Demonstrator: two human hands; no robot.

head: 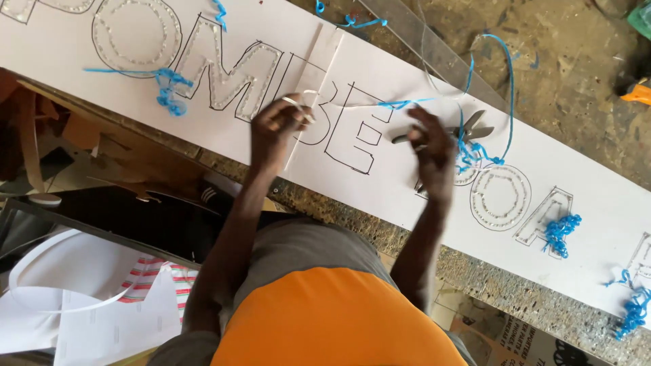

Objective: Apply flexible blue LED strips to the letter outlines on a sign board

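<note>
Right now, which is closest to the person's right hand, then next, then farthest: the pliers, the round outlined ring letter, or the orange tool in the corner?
From the right hand, in the head view:
1. Pliers: right beside the fingers, on the white board.
2. Ring letter: a little farther along the board.
3. Orange tool: far off at the picture's edge, on the workbench.

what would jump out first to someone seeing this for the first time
The long white board running slantwise across the rough bench, with big outlined letters, some edged with rows of small clear studs. Next, the bright blue curly cord lying in tangles along it. At the middle, the left hand pinches a small pale piece above the board, while the right hand rests by the metal pliers.
</note>
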